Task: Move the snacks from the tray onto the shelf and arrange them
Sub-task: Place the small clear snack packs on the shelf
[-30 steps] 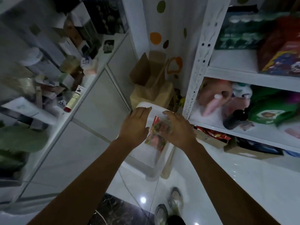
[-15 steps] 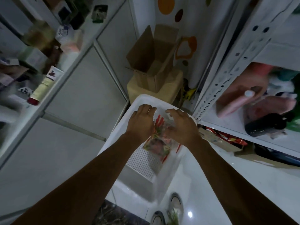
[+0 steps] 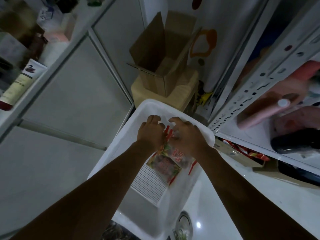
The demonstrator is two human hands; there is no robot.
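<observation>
A white plastic tray (image 3: 119, 149) with a perforated floor sits on the ground below me. Inside it lie clear snack packets (image 3: 166, 161) with red edges and colourful print. My left hand (image 3: 150, 134) and my right hand (image 3: 185, 135) are both down in the tray, side by side, fingers curled over the far ends of the packets. Whether each hand grips a packet or only rests on it is hidden by the hands themselves. The white metal shelf (image 3: 242, 104) stands just right of the tray.
An open cardboard box (image 3: 161, 61) sits on a beige box beyond the tray. The shelf holds pink plush toys (image 3: 277, 101) and a dark item; red snack packs (image 3: 249, 153) lie beneath it. A white cabinet (image 3: 72, 94) is on the left, a tube on its ledge.
The view has tilted down and closer to the tray. Both hands have sunk a little deeper and drawn closer together over the packets, fingers curling more.
</observation>
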